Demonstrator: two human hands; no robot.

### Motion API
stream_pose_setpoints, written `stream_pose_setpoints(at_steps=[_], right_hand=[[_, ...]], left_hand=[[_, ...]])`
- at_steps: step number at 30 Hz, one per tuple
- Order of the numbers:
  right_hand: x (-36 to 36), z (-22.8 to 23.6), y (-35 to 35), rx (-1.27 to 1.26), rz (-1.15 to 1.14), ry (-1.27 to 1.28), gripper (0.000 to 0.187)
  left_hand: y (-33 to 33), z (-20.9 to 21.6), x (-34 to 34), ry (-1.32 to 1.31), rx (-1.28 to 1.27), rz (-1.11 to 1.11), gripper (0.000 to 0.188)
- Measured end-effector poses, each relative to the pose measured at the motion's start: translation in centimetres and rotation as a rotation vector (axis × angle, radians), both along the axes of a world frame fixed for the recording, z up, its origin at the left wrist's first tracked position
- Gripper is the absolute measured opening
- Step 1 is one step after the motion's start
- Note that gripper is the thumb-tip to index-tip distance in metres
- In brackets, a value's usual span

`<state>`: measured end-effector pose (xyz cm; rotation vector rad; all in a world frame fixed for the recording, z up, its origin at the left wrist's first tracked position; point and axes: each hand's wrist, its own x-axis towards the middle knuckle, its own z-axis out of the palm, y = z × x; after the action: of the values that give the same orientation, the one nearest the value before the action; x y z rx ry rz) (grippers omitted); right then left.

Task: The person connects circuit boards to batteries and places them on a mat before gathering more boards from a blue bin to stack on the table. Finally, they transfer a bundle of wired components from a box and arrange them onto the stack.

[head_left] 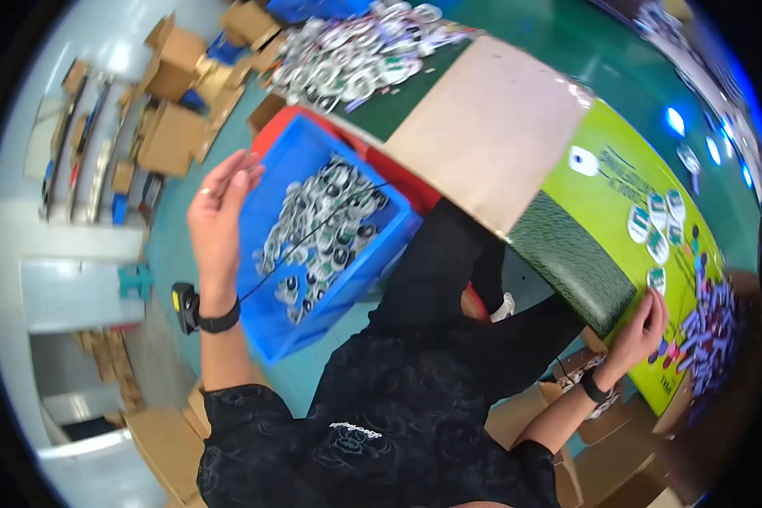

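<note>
Raised at the left rim of a blue bin (313,334), my left hand (218,207) has thumb and fingertips pinched together. Anything between them is too small to make out. Many small round white-and-black pieces (334,224) fill much of the bin. Over on the right, my right hand (641,332) is closed, fingertips at the lower edge of a round white-and-green piece (656,278). That piece is on a bright yellow-green printed surface (605,157); whether it is lifted cannot be told. Several similar round pieces (640,223) lie just beyond it.
A beige board (491,123) covers the table's middle, beside a dark textured patch (567,258). White round pieces are heaped (356,63) at the far side. Small purple parts (709,326) are piled at the right. Cardboard boxes (171,140) stand at the left. A thin dark cable crosses the bin.
</note>
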<state>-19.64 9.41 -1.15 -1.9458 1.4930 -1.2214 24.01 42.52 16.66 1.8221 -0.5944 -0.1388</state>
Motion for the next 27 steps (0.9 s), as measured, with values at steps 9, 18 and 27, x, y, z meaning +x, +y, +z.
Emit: stream_pose_setpoints(at_steps=[9,18,27], right_hand=[[-2.1,-0.5,-1.1,0.019,0.005,-0.137,0.027],[0.7,0.6,0.1,-0.064,-0.046,-0.029,0.014],[0.5,0.7,0.6,-0.104,-0.107,-0.122,0.012]], left_hand=[[8.5,-3.0,-5.8,-0.504,0.843,0.157,0.053],[2.1,-13.4,-8.4,-0.21,1.157,-0.385,0.03],[-0.2,-16.3,-11.5,-0.25,0.739,-0.728,0.036]])
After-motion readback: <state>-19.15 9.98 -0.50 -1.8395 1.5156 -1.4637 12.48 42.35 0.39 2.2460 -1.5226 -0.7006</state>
